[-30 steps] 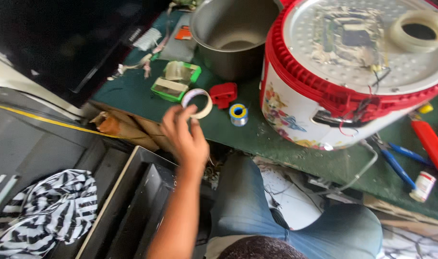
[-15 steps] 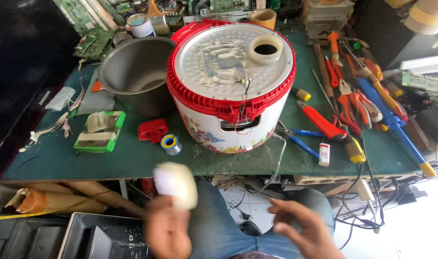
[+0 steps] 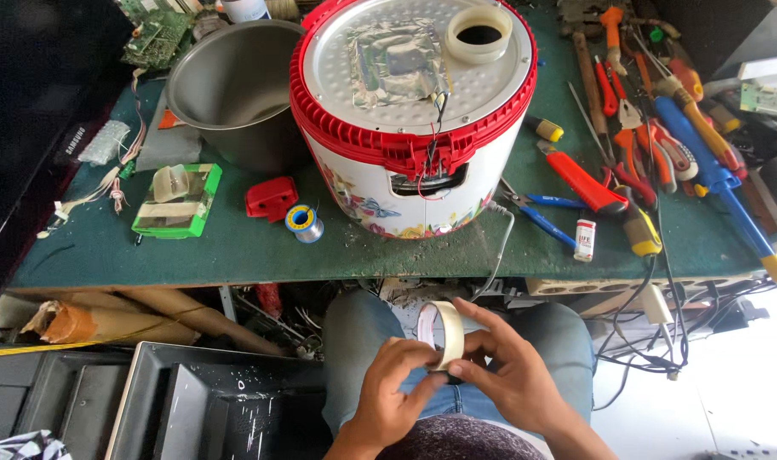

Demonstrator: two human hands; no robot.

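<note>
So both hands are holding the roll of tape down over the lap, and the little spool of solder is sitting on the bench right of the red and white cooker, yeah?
Not quite. In the head view the solder spool sits left of the cooker, beside the red plastic piece. The rest holds: left hand and right hand hold the tape roll over the lap.

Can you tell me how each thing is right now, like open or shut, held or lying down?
Tape roll: held on edge over the lap by both hands.
Left hand: fingers gripping the roll.
Right hand: fingers gripping the roll.
Rice cooker: upside down, base panel on, wires hanging out.
Metal pot: empty, lying on the bench.
Solder spool: lying on the bench.
</note>
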